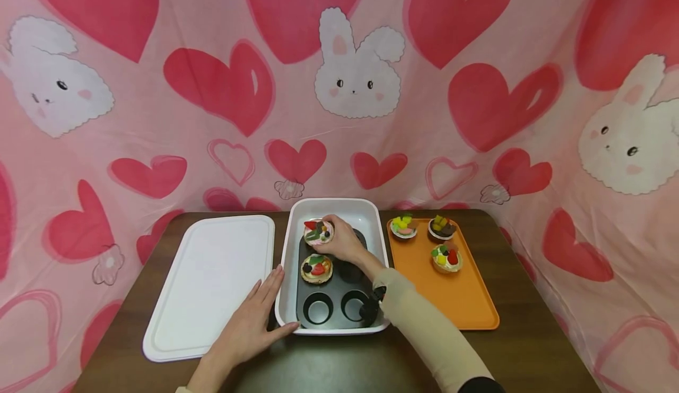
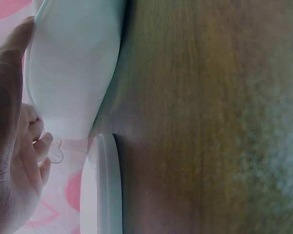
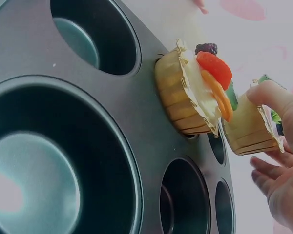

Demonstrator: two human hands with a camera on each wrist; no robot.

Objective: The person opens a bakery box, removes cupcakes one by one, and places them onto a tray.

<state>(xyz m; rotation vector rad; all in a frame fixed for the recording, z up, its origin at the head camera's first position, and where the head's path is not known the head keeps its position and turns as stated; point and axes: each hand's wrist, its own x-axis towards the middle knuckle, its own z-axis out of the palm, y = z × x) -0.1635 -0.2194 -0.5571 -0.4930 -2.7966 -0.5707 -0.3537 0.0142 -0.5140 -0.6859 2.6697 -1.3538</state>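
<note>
My right hand (image 1: 342,241) holds a fruit tart (image 1: 319,232) over the far left part of a dark muffin tin (image 1: 337,290). In the right wrist view, thumb and fingers grip that tart (image 3: 249,127) by its sides. A second fruit tart (image 1: 316,269), topped with red and dark fruit, sits in the middle left cup. The tin lies inside a white bin (image 1: 345,205). My left hand (image 1: 251,322) rests at the bin's left wall, fingers extended and thumb at the near rim. In the left wrist view, the left thumb (image 2: 19,39) touches the bin's rim.
A white board or lid (image 1: 212,287) lies to the left of the bin. On the right, an orange tray (image 1: 451,310) carries a yellow-topped tart (image 1: 403,227), a dark tart (image 1: 441,228) and a red-and-green-topped tart (image 1: 447,258). A patterned cloth hangs behind the wooden table (image 1: 530,346).
</note>
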